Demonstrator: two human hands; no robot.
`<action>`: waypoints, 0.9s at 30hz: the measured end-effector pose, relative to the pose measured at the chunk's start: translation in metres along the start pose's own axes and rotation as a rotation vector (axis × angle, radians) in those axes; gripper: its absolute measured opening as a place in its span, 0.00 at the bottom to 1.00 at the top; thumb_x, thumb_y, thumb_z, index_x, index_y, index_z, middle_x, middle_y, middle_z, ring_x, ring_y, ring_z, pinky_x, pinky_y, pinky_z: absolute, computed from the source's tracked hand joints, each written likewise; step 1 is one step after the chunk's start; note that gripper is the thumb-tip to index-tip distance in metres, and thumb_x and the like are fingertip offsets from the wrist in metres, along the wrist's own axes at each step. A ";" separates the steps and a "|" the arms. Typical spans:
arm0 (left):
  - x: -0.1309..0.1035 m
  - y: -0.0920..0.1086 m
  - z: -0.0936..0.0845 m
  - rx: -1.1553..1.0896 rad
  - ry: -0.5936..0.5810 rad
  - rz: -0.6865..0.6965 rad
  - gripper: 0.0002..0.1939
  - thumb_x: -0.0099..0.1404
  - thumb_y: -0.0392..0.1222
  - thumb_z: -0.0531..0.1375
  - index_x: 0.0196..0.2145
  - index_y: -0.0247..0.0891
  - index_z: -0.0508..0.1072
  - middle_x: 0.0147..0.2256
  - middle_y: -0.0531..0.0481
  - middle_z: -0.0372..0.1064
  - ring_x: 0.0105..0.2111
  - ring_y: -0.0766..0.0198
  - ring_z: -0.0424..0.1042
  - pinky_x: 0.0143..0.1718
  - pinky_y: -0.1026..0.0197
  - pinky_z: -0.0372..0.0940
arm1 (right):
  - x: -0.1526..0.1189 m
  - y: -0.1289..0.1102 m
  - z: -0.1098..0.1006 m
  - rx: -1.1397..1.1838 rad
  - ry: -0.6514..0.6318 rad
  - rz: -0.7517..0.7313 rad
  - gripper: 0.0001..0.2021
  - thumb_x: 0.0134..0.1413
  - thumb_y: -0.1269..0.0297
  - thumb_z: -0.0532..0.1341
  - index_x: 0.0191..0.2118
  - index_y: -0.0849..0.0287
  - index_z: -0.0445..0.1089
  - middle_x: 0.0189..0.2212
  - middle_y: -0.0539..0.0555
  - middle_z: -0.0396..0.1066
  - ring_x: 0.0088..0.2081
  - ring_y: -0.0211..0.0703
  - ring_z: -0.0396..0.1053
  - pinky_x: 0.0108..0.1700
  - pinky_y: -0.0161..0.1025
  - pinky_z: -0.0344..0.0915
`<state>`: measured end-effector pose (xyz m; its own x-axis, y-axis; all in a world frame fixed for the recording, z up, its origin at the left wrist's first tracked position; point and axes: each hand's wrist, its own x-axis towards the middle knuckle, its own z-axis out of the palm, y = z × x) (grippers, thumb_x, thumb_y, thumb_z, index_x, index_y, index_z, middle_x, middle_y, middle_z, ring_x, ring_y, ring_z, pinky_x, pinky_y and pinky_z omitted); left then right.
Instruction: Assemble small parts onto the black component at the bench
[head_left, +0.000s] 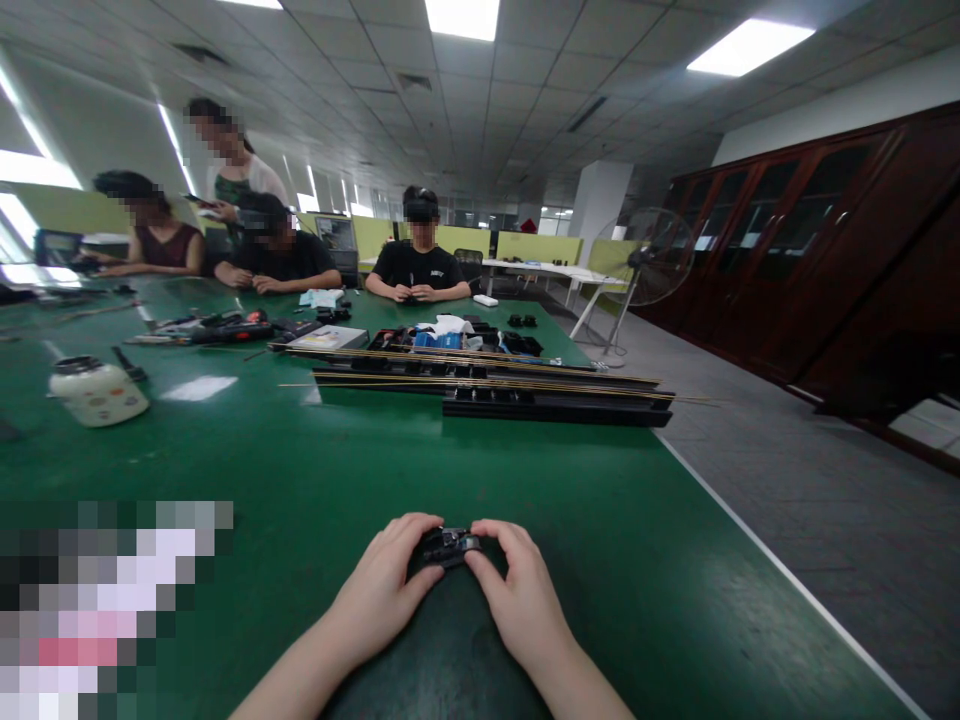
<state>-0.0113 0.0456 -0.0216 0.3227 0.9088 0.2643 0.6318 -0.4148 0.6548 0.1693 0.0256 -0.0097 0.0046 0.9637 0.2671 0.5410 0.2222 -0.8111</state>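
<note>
Low over the near part of the green table (360,470), a small black mechanical part (448,547) with some shiny metal bits is held between my two hands. Its exact kind is too small to make out. My left hand (386,580) grips its left end between thumb and fingers. From the other side, my right hand (517,585) pinches its right end the same way. The fingertips cover both ends of the part.
Long black rails (559,408) with thin brass-coloured rods (480,380) lie across the table ahead. Behind them are tools, a white box (334,338) and blue packets (439,341). A cream jar (99,392) stands left. Several people sit or stand beyond; a fan (637,258) is right.
</note>
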 end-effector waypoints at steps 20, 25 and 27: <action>-0.001 0.000 -0.001 -0.022 0.001 0.032 0.19 0.56 0.36 0.55 0.46 0.42 0.64 0.44 0.45 0.66 0.45 0.55 0.65 0.48 0.49 0.61 | 0.001 0.010 0.003 0.006 0.300 0.068 0.13 0.54 0.60 0.53 0.43 0.57 0.66 0.41 0.57 0.69 0.45 0.47 0.65 0.49 0.45 0.61; -0.001 -0.001 -0.002 -0.002 0.001 0.039 0.19 0.56 0.35 0.55 0.47 0.42 0.64 0.44 0.46 0.66 0.45 0.56 0.65 0.48 0.51 0.61 | 0.002 0.011 0.002 -0.014 0.341 0.071 0.14 0.55 0.59 0.51 0.44 0.57 0.65 0.43 0.58 0.68 0.47 0.47 0.63 0.50 0.45 0.59; -0.002 -0.001 -0.002 0.003 -0.004 0.038 0.19 0.56 0.35 0.55 0.47 0.42 0.64 0.44 0.46 0.66 0.45 0.56 0.65 0.47 0.52 0.62 | 0.002 0.011 0.002 -0.017 0.355 0.069 0.14 0.55 0.59 0.51 0.44 0.57 0.65 0.43 0.58 0.68 0.47 0.47 0.63 0.50 0.45 0.59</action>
<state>-0.0140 0.0448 -0.0213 0.3494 0.8922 0.2864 0.6211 -0.4493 0.6422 0.1737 0.0299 -0.0189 0.3320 0.8640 0.3784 0.5434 0.1527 -0.8255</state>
